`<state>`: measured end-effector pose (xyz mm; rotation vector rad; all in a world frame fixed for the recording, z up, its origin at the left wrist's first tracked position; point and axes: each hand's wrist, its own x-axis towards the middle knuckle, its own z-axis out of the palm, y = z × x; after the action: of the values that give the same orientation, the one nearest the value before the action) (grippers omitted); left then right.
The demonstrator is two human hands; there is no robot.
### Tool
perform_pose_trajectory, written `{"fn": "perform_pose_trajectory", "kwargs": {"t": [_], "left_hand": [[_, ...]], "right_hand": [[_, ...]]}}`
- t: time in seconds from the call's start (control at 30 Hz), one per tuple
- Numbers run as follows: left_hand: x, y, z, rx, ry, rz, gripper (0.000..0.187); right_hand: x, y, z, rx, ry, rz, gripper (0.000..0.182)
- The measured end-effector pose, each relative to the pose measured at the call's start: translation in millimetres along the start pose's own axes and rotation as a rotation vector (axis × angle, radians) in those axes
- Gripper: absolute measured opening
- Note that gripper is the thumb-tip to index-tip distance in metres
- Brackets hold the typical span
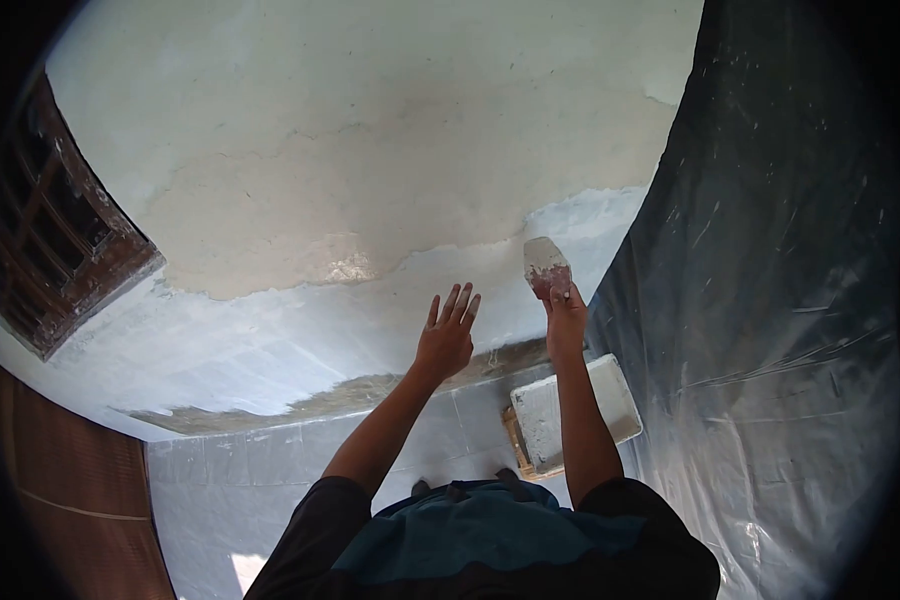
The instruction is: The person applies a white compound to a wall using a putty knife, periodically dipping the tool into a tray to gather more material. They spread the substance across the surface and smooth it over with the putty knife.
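My right hand point(567, 325) grips a scraper point(546, 266), its reddish lower part in my fingers and its blade smeared with pale putty. The blade points up and overlaps the white-coated part of the wall point(270, 350). To the left, my left hand point(446, 335) is raised in front of the wall with its fingers stretched out, holding nothing. Whitish residue shows on its fingertips. Above both hands the wall is beige, with an uneven edge where the two coats meet.
A white tray point(610, 395) smeared with putty stands on the floor at right, a wooden piece point(517, 440) along its side. Dark plastic sheeting point(770, 300) hangs on the right. A brown wooden window frame point(120, 258) is at left, above a brown panel point(60, 480).
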<state>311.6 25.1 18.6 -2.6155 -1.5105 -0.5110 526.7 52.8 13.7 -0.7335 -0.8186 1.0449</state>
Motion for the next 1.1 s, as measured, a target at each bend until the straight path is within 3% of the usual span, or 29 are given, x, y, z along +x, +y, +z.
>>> {"fn": "perform_pose_trajectory", "kwargs": {"t": [0.07,0.13,0.2,0.3,0.4,0.6,0.73,0.87,1.1], "left_hand": [[20,-7,-7,0.042,0.033,0.044,0.071],[31,-12,-10,0.130,-0.003,0.076,0.073],[39,-16,-13,0.172,0.013,0.106,0.074],[46,-28,-7,0.231,0.025,0.139,0.076],[48,-38,0,0.283,0.010,0.134,0.077],[51,-57,18,0.459,-0.058,0.137,0.076],[54,-71,23,0.494,-0.092,0.167,0.078],[52,-78,36,0.643,-0.001,0.210,0.077],[51,-79,42,0.671,-0.055,0.186,0.075]], "right_hand": [[14,-2,9,-0.048,0.045,-0.068,0.029],[24,0,11,-0.401,0.093,-0.253,0.033],[25,-9,20,-0.535,0.134,-0.195,0.034],[36,1,22,-0.796,0.101,-0.602,0.040],[42,14,18,-0.944,0.111,-0.750,0.049],[53,60,12,-1.086,0.076,-0.833,0.049],[66,86,13,-1.199,0.166,-0.893,0.046],[77,106,12,-1.185,0.260,-0.937,0.045],[76,127,5,-1.343,0.380,-0.884,0.037]]}}
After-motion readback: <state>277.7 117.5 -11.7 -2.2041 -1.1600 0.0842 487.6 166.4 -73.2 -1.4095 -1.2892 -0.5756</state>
